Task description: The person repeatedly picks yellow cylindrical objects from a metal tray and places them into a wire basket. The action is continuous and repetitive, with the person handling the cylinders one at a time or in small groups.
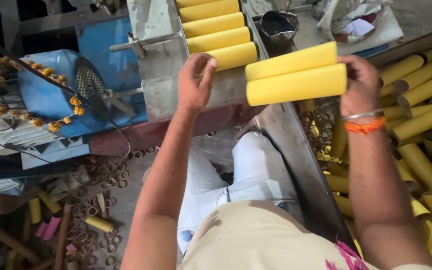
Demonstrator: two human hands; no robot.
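Firmly, right hand (pixel 358 82) grips two smooth yellow tubes (pixel 296 77).

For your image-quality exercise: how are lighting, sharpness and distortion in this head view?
Head view: even, soft light, no hard shadows or glare; yellow tubes in the right hand sharp; left hand slightly soft; wide-angle lens bends edges; floor at lower left dimmer.

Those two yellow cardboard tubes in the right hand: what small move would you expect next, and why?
Probably the right hand carries the two yellow cardboard tubes towards the pile of similar tubes beside it, while the left hand, fingers on the lowest tube in the metal chute, draws that one out.
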